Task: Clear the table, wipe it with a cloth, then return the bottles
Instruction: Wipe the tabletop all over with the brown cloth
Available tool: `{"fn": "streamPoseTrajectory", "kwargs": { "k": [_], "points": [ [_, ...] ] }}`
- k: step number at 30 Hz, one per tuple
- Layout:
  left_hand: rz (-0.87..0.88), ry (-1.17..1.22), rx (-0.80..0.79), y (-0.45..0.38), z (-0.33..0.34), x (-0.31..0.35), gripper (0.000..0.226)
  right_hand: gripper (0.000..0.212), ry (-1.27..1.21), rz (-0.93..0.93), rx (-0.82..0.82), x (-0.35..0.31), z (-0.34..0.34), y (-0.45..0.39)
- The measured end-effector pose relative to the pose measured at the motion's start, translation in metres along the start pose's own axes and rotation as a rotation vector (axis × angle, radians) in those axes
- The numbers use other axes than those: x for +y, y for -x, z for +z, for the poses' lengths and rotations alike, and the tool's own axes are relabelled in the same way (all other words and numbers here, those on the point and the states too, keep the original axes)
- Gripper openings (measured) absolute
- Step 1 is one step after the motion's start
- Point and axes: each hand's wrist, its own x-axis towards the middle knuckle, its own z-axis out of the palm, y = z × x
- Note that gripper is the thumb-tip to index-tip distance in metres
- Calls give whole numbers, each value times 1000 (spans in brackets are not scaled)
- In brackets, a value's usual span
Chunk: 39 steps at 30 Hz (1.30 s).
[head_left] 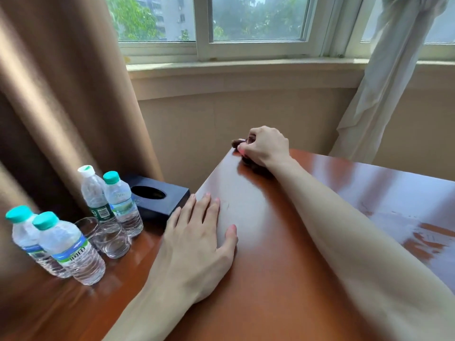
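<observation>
Two hands on table — R hand grips dark cloth, L hand flat.

The table is glossy reddish wood with wet streaks, the bottles clear ribbed plastic, the tumbler smooth glass, the tissue box matt dark.

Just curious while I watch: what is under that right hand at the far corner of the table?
A dark brown cloth is bunched under the right hand, pressed on the table corner. Only its edges poke out; the rest is covered by the fingers and palm.
</observation>
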Motion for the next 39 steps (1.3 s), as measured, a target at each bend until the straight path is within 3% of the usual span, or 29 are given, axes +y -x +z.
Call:
{"fn": "streamPoseTrajectory", "kwargs": {
  "k": [4,8,10,12,14,19,25,28,32,34,36,39],
  "points": [
    [1,9,-5,-1,-2,0,77,35,34,-28,-7,-10,11,-24],
    [1,42,-15,0,-4,-1,70,38,5,-118,-95,-35,4,8],
    [-15,263,15,-2,-8,-4,62,38,-30,-187,-142,-57,-4,47],
    [-101,634,87,1,-25,-13,51,31,-62,-245,-159,-77,-13,99],
    [-213,769,116,13,-49,-30,44,26,-79,-306,-149,-100,-22,157],
    [-178,497,55,100,-90,-75,42,32,-161,-464,-178,-162,-45,304],
    [-93,463,2,198,-99,-109,34,27,-227,-608,-178,-193,-73,423],
    [14,419,10,236,-88,-120,44,16,-242,-525,-202,-172,-87,443],
    [139,347,-34,260,-66,-134,90,17,-125,-145,-101,-138,-98,397],
    [157,306,42,258,-58,-137,89,24,-45,18,-13,-136,-92,382],
    [174,261,127,251,-56,-138,81,34,-11,-12,23,-152,-83,394],
    [226,208,145,242,-59,-141,85,36,-90,-250,-14,-176,-74,433]
  ]
}}
